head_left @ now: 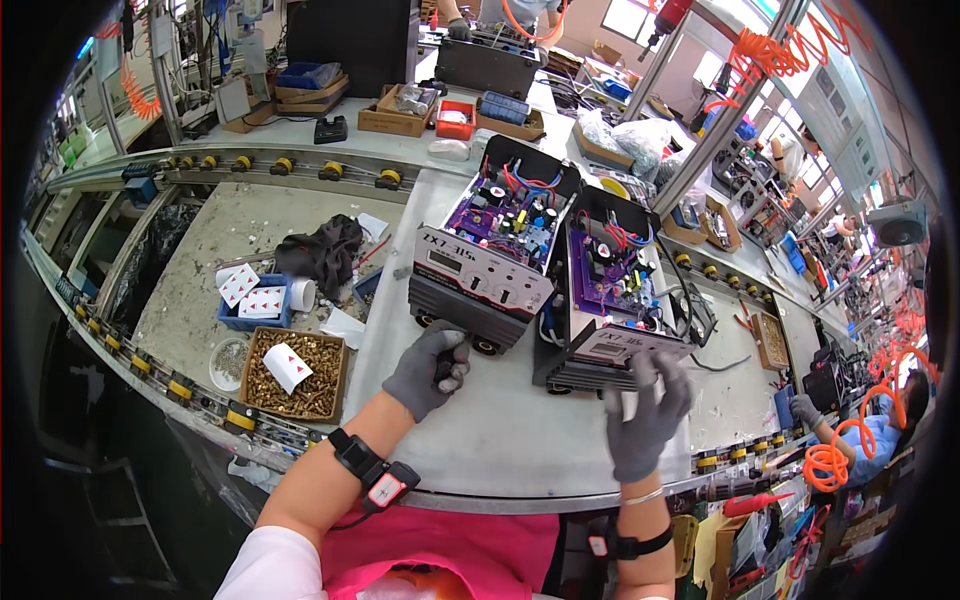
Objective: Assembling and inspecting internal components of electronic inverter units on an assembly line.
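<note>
Two open-topped welding machines stand side by side on a pale metal work plate (470, 440). The left machine (478, 285) has a white front panel with a small display and knobs, and a purple circuit board with coloured wires. Beside it the right machine (620, 345) leans its panel toward me, its board also bare. My left hand (428, 372), in a grey glove, is closed around small black parts just below the left machine's front edge. My right hand (648, 415), also gloved, has its fingers apart in front of the right machine's panel; nothing shows in it.
At left are a box of brass fittings (318, 400), a blue bin of printed cards (245, 315), a white tub (303, 294) and dark cloth (322, 252). Roller rails (240, 163) border the bench. Coiled orange hoses (826, 468) hang at right, near a co-worker (880, 430).
</note>
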Tool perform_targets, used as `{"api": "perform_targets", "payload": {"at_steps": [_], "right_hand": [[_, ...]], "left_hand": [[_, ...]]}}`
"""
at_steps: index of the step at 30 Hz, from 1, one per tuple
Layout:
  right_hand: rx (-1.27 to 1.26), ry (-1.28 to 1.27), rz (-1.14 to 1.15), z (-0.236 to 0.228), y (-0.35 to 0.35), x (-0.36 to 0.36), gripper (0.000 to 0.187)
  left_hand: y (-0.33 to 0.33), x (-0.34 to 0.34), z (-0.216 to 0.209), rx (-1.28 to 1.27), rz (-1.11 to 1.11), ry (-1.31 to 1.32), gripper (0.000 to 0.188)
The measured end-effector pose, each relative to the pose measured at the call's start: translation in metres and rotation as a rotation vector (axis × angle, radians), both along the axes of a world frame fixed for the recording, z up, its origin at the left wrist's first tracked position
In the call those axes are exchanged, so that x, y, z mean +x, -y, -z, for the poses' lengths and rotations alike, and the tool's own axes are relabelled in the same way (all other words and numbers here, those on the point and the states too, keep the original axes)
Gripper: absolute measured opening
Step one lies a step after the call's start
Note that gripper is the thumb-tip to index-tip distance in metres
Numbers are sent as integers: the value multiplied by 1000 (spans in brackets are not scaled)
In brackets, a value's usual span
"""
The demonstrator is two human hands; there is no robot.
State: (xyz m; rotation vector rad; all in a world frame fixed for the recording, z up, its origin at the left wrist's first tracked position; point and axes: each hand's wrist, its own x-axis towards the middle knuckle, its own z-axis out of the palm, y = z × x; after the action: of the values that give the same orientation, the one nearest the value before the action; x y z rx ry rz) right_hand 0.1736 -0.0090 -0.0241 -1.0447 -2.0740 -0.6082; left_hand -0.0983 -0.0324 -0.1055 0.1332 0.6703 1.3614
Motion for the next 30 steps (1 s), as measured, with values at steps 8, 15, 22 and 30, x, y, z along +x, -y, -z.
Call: {"api": "perform_targets", "payload": {"at_steps": [8, 15, 22, 30], "right_hand": [[-408, -148, -479, 37, 17, -48, 38], [-282, -160, -298, 24, 11, -70, 42], [-33, -35, -314, 10, 0, -81, 36], [3, 203, -366, -3, -6, -74, 27]], "left_hand": [[34, 44, -9, 27, 167, -134, 28], [75, 45, -38, -68, 360, -411, 29], [53, 30, -70, 854, -545, -2020, 32], [24, 19, -80, 1122, -558, -2378, 25]]}}
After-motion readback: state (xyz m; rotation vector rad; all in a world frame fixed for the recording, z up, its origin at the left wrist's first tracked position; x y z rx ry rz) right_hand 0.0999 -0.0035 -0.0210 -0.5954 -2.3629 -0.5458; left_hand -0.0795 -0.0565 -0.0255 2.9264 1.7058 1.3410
